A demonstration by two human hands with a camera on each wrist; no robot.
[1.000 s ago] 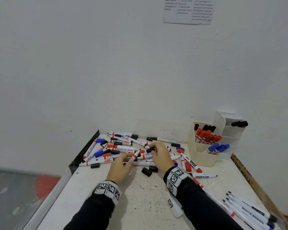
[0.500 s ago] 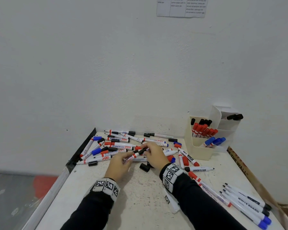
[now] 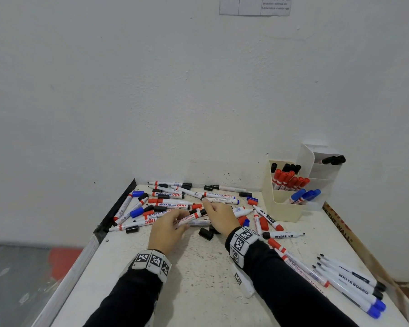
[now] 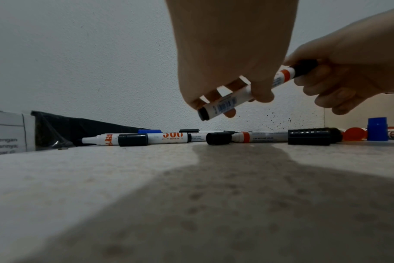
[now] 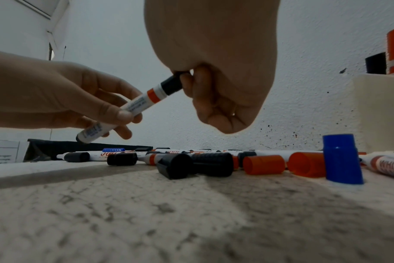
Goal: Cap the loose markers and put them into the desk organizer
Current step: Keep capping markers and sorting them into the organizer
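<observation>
Above the cluttered counter, the left hand pinches a whiteboard marker by its barrel, tilted upward, so the right hand can pinch the black cap onto its tip.

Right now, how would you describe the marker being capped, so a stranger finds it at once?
Start at the cream desk organizer by the wall and look left to the two hands above the pile. The marker, white with a red band, is the only one lifted off the table: the left hand holds its barrel, the right hand its black cap.
</observation>
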